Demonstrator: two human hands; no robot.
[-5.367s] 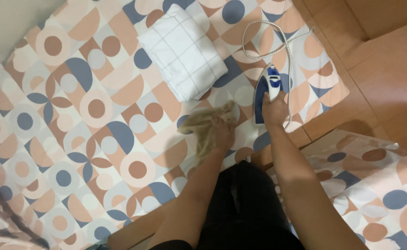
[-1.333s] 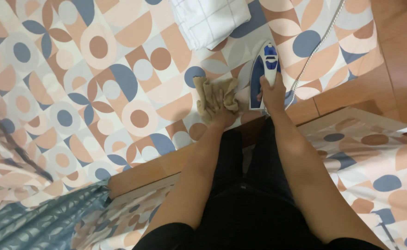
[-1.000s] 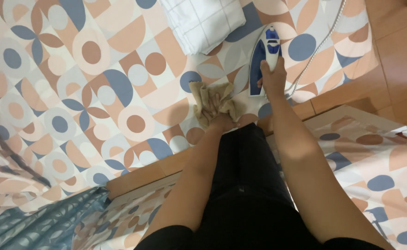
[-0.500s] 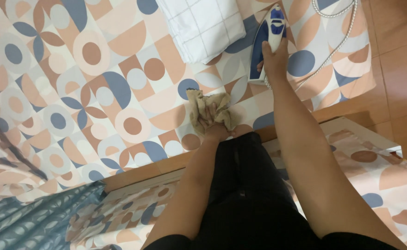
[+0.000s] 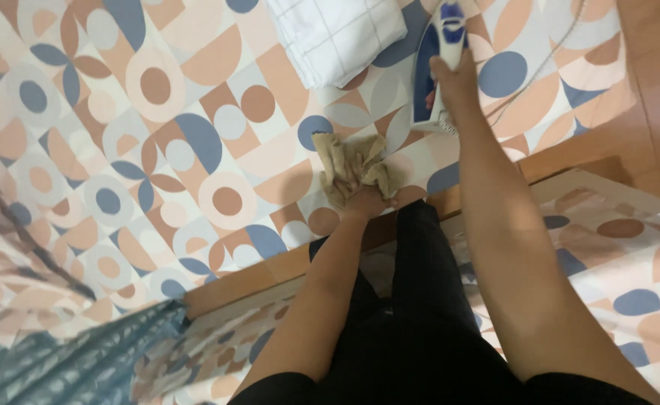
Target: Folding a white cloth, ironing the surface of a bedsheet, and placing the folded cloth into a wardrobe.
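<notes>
My left hand (image 5: pixel 365 196) presses down on a small crumpled tan cloth (image 5: pixel 350 160) that lies on a patterned sheet (image 5: pixel 157 150) with orange, blue and cream shapes. My right hand (image 5: pixel 454 75) grips the handle of a blue and white iron (image 5: pixel 436 64), which stands on the sheet a little right of the cloth. The iron's white cord (image 5: pixel 547 64) trails off to the upper right. A folded white checked fabric (image 5: pixel 337 34) rests just beyond the cloth.
A wooden floor (image 5: pixel 656 90) shows at the right and along the sheet's near edge. A second patterned sheet (image 5: pixel 615 247) lies by my legs. Dark blue-grey fabric (image 5: pixel 75 367) bunches at the lower left.
The iron has moved away from the tan cloth, up and to the right on the sheet. My left hand has stayed on the cloth throughout.
</notes>
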